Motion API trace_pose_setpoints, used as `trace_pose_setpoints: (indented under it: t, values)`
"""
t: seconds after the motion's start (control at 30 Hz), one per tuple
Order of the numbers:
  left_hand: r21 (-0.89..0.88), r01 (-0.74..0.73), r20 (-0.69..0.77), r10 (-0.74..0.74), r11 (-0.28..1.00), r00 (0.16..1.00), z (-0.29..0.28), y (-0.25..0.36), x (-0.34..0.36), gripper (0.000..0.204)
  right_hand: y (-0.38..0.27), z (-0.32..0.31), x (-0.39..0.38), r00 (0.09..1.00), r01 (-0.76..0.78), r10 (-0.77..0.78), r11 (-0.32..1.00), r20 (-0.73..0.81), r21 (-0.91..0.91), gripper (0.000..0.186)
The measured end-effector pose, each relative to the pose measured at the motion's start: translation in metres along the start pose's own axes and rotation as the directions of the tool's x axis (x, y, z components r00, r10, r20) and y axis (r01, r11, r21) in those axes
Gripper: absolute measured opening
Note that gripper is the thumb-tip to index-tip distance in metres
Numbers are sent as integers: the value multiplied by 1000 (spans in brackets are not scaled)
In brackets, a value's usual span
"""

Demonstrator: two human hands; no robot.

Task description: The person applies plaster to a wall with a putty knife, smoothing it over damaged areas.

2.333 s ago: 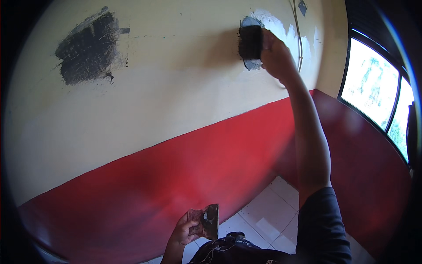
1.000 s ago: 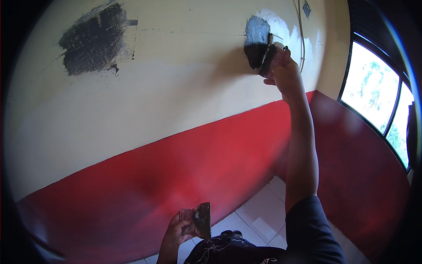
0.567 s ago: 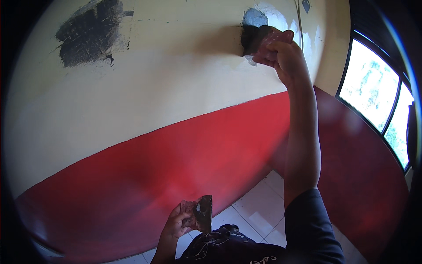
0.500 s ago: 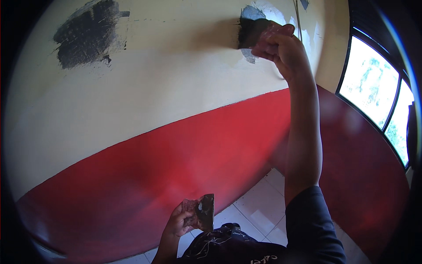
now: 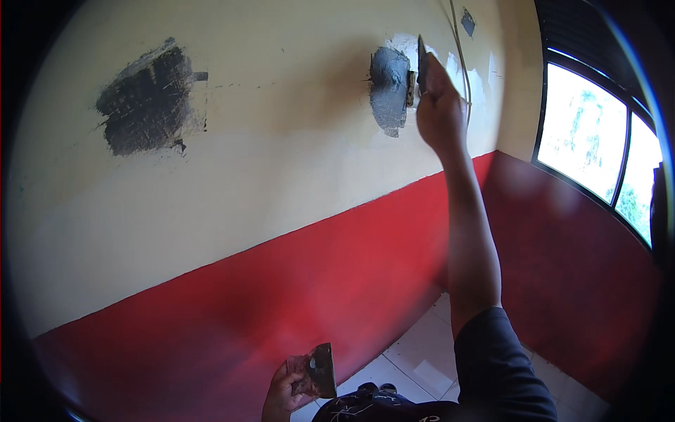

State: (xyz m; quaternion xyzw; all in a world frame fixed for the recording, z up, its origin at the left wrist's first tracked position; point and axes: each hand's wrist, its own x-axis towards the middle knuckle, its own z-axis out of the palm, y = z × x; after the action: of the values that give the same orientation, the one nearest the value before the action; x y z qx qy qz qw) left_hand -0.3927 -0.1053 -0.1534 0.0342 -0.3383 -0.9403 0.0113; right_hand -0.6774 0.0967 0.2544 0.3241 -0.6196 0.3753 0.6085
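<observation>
My right hand (image 5: 441,112), arm raised, grips a putty knife (image 5: 423,67) turned nearly edge-on at the wall, its tip upward. Just left of it is a smeared grey filler patch (image 5: 387,91), with a narrow electrical box or fitting (image 5: 410,88) at the patch's right edge, partly behind the tool. White patchy filler (image 5: 404,41) shows above and around. Low in the view, my left hand (image 5: 283,387) holds a second scraper (image 5: 318,369) with a worn reddish back and dark paste on its blade, away from the wall patch.
The wall (image 5: 232,162) is cream above a red band (image 5: 295,281), with a large dark patch (image 5: 144,98) at left and a small grey one (image 5: 468,21) at upper right. A cable (image 5: 458,49) runs downward. A window (image 5: 583,133) is right; white floor tiles (image 5: 422,352) lie below.
My right hand's tool has turned from flat over the patch to edge-on at its right, exposing smoother grey filler. The view has shifted, and my left hand sits lower in it.
</observation>
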Motion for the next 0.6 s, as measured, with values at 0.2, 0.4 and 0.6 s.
trace_pose_setpoints:
  t: [0.2,0.4,0.6]
  values:
    - [26,-17,-66,19,1000,998,18,-12,14,44,-7,38,-7,993,34,-16,986,113,-166,33]
    - [-99,29,138,-15,995,990,8,-24,27,40,-37,25,-33,985,131,-137,990,101,57,55]
    - [110,-22,-89,32,994,996,27,-17,30,41,0,-3,6,993,-69,79,990,83,-120,53]
